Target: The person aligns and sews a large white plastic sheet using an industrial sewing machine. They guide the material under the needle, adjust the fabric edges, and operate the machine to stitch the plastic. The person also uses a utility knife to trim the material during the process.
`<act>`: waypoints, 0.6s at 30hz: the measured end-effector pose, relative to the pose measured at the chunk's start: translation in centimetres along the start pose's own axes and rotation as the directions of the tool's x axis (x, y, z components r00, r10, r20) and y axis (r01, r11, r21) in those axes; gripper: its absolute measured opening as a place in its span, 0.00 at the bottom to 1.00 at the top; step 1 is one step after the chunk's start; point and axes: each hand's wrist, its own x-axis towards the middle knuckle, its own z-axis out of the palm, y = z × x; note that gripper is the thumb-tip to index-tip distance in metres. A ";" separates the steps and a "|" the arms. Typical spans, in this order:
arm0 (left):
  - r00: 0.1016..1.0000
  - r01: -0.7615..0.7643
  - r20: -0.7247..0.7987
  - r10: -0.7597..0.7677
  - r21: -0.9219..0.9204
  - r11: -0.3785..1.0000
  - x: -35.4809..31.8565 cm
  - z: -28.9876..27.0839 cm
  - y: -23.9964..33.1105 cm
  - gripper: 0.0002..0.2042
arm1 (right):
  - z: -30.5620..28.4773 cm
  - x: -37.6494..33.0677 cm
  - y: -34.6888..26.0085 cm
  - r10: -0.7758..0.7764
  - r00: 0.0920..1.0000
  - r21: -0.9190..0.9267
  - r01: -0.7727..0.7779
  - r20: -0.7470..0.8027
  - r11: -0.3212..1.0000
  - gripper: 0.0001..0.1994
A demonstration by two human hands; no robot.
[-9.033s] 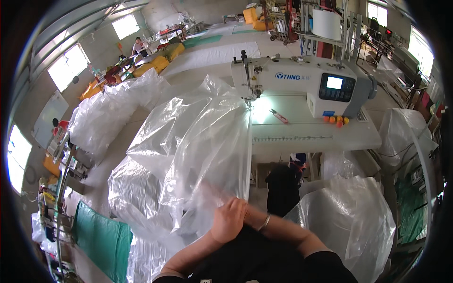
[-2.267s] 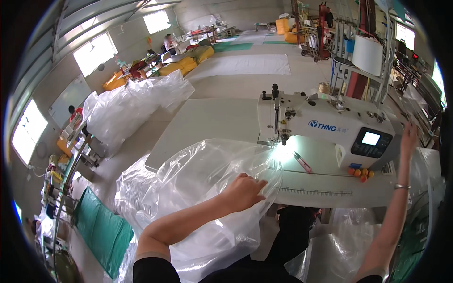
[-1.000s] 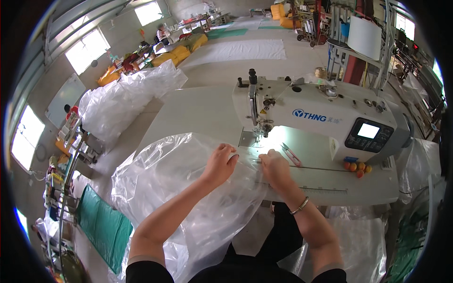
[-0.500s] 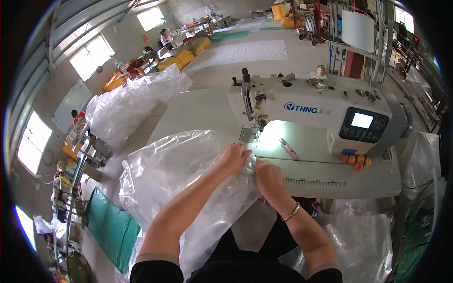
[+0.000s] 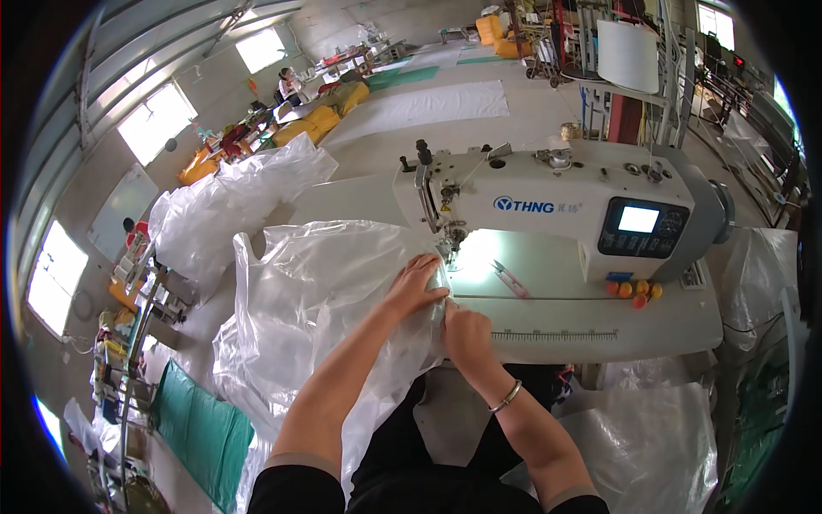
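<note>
A large clear plastic sheet (image 5: 317, 291) lies bunched over the left part of the sewing table and hangs down toward my lap. At its right edge, just before the needle area of a white sewing machine (image 5: 548, 184), my left hand (image 5: 415, 284) is closed on the plastic, fingers over it and thumb to the right. My right hand (image 5: 467, 334) is nearer to me, curled in a pinch on the same edge. Its fingertips are partly hidden. The sheet's edge reaches the presser foot (image 5: 447, 253); whether it lies under the foot is hard to see.
Pink-handled thread snips (image 5: 511, 280) lie right of the needle. Several small orange and red balls or fruits (image 5: 640, 291) sit by the machine's base. More clear plastic (image 5: 231, 201) is heaped beyond the table at left. A green sheet (image 5: 201, 433) covers floor at lower left.
The plastic's edge and both my hands are closer to the needle area. The sheet's far left part has risen into an upright fold. The view has shifted slightly.
</note>
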 end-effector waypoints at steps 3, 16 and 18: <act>0.999 -0.041 -0.013 0.041 -0.017 0.999 0.5 0.4 -1.0 0.35 | 0.0 0.2 -0.2 0.023 0.999 0.004 -0.023 0.025 1.000 0.15; 0.996 -0.057 0.066 0.064 -0.093 0.994 4.3 0.4 -2.8 0.36 | 0.4 1.9 -0.8 0.128 0.987 -0.062 -0.123 0.097 0.991 0.16; 0.994 -0.080 0.067 0.089 -0.123 0.989 4.6 0.6 -3.4 0.36 | 1.2 2.1 -0.8 0.129 0.988 -0.086 -0.122 0.083 0.989 0.16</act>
